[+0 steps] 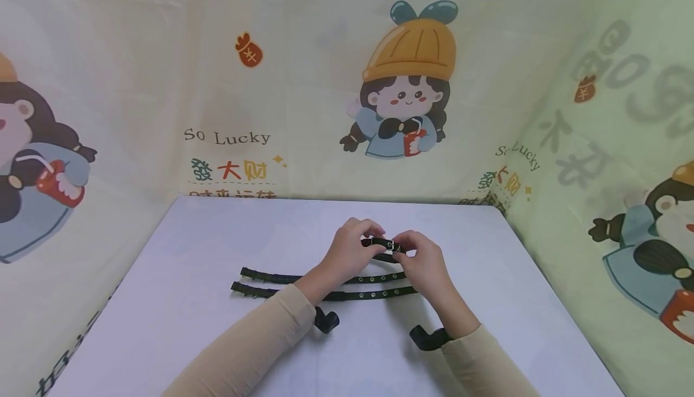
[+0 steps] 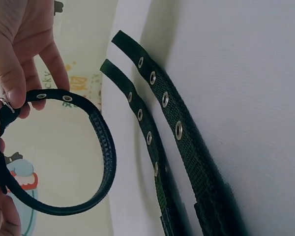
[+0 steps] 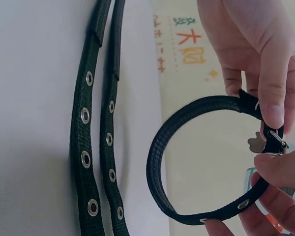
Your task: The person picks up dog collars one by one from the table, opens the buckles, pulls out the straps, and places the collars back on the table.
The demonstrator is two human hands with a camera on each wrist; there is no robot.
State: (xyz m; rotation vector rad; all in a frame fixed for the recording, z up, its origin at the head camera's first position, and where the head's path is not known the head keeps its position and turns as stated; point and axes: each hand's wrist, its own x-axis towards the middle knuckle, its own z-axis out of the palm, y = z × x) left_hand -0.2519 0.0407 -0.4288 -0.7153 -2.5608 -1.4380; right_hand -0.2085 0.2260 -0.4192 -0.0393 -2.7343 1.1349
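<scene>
A black pet collar with metal eyelets is bent round into a loop, held up above the far part of the table. My left hand pinches it between thumb and fingers beside the metal buckle. From the other side, my right hand pinches the eyelet end at the buckle. In the right wrist view, a small metal tag hangs by the buckle. Two more black collars, a farther one and a nearer one, lie stretched out side by side on the table beneath my hands.
The white table has a printed cloth backdrop behind it and at both sides. Black angled pieces show by my left and right wrists.
</scene>
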